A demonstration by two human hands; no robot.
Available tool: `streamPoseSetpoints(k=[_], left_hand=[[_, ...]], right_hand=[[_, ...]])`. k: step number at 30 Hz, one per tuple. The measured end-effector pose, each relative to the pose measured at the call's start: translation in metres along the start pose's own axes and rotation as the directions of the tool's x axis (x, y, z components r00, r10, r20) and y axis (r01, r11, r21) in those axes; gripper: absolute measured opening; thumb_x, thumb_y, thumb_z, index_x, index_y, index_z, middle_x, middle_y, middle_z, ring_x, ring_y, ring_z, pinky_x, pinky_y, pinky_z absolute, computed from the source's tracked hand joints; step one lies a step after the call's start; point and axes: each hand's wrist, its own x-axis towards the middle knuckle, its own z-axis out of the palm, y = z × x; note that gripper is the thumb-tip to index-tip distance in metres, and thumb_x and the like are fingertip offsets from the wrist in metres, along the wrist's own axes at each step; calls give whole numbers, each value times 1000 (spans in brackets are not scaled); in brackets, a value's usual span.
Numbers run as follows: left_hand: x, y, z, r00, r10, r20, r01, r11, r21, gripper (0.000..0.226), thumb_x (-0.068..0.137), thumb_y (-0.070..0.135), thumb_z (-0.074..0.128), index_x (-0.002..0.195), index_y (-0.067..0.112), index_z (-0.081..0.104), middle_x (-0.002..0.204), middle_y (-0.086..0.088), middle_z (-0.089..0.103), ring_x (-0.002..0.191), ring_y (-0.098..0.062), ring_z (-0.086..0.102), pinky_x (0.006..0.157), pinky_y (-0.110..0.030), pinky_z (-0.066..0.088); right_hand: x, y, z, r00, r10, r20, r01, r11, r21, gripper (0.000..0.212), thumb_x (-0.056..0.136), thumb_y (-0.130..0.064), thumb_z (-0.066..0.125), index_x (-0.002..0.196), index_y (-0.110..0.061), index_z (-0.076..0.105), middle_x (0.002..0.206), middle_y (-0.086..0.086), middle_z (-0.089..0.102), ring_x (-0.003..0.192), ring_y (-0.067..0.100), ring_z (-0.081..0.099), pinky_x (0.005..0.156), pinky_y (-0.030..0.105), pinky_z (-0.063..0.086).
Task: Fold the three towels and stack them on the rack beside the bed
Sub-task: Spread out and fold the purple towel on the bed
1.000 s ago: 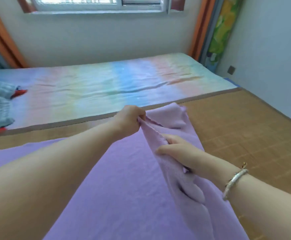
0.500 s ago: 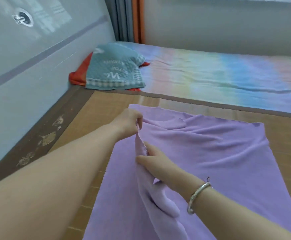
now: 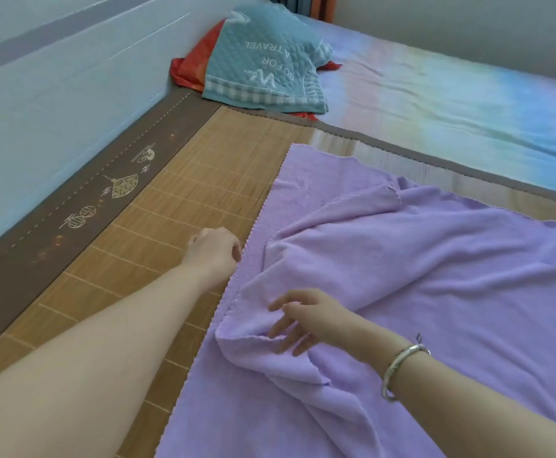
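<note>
One purple towel (image 3: 435, 292) lies spread in front of me on the bamboo mat (image 3: 177, 206), and it is the only towel I can count here. Its far left corner lies flat, while a rumpled fold runs diagonally across it from the far edge down toward my near side. My left hand (image 3: 214, 249) sits right at the towel's left edge, over the mat, with the fingers loosely curled; I cannot tell whether the fingertips have the hem or only touch it. My right hand (image 3: 306, 317) rests on the bunched fold nearer me, fingers spread and relaxed, lying on the cloth without closing round it. One silver bangle (image 3: 399, 368) circles my right wrist. The mat has a single brown border (image 3: 71, 209) along its left side, printed with pale fan and lantern designs, and that border runs against a pale wall (image 3: 55, 94). Beyond the mat's far edge lies one pastel rainbow sheet (image 3: 451, 104), wrinkled in places. On the sheet's far left corner sits one quilted teal cover (image 3: 263, 61) with white lettering that reads upside down from where I am, and one red cloth (image 3: 190, 69) shows from under it at the left and at the right.
</note>
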Motion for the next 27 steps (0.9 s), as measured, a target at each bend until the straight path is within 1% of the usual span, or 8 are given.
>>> streamPoseSetpoints(k=[4, 9, 13, 16, 19, 22, 24, 27], left_hand=[[-25, 44, 33, 992, 66, -109, -78, 992, -104, 39, 77, -4, 42, 92, 17, 71, 112, -6, 62, 111, -31, 50, 89, -35, 39], [-64, 137, 96, 951, 291, -101, -307, 926, -221, 35, 76, 11, 39, 87, 18, 72, 93, -7, 63, 97, -31, 58, 85, -39, 47], [-89, 225, 155, 908, 419, -34, -416, 884, -214, 25, 86, 14, 49, 101, 16, 69, 110, -7, 61, 108, -27, 54, 95, -34, 42], [-101, 271, 196, 889, 456, -28, -455, 876, -161, 40, 87, 33, 47, 122, 19, 60, 129, -5, 54, 121, -28, 47, 104, -37, 37], [-127, 307, 233, 894, 441, 83, -443, 897, 5, 59, 91, 52, 48, 145, 28, 37, 155, -4, 27, 141, -28, 27, 115, -44, 25], [-163, 322, 253, 896, 369, 245, -408, 904, 130, 78, 87, 68, 43, 151, 41, 8, 161, 8, -7, 148, -26, -5, 116, -59, 7], [-184, 316, 261, 910, 322, 263, -365, 921, 134, 84, 83, 74, 40, 148, 47, -5, 158, 15, -19, 147, -23, -15, 113, -64, 5], [-215, 298, 260, 934, 247, 258, -284, 951, 120, 89, 79, 80, 37, 145, 51, -15, 154, 19, -29, 146, -21, -21, 111, -67, 3]], right_hand=[[-23, 58, -42, 906, -152, -395, 108, 985, -133, 28, 83, 1, 40, 84, -15, 63, 76, 9, 70, 72, 23, 64, 63, 32, 51], [-71, 153, -107, 697, -314, -645, 5, 901, -433, 19, 81, 0, 53, 86, -18, 59, 82, 1, 58, 76, 18, 51, 62, 23, 29], [-109, 237, -157, 542, -375, -752, -47, 880, -473, 20, 77, 1, 58, 87, -16, 58, 85, 3, 55, 87, 26, 53, 79, 33, 39], [-136, 293, -179, 426, -386, -818, -102, 878, -467, 20, 77, 0, 61, 94, -10, 61, 94, 11, 56, 95, 32, 50, 87, 37, 35], [-171, 354, -189, 298, -273, -915, -211, 916, -342, 29, 76, -7, 65, 104, -7, 58, 108, 20, 56, 104, 37, 48, 89, 37, 29], [-213, 396, -186, 268, -16, -963, -286, 954, -95, 41, 82, -26, 65, 114, -5, 51, 122, 22, 50, 118, 39, 42, 98, 36, 29], [-233, 406, -179, 311, 94, -946, -331, 943, -15, 43, 85, -40, 60, 112, -7, 54, 124, 22, 51, 121, 39, 43, 99, 37, 33], [-248, 402, -159, 462, 139, -876, -404, 912, -69, 33, 86, -49, 49, 74, -20, 58, 114, 20, 60, 113, 38, 51, 87, 37, 38]])
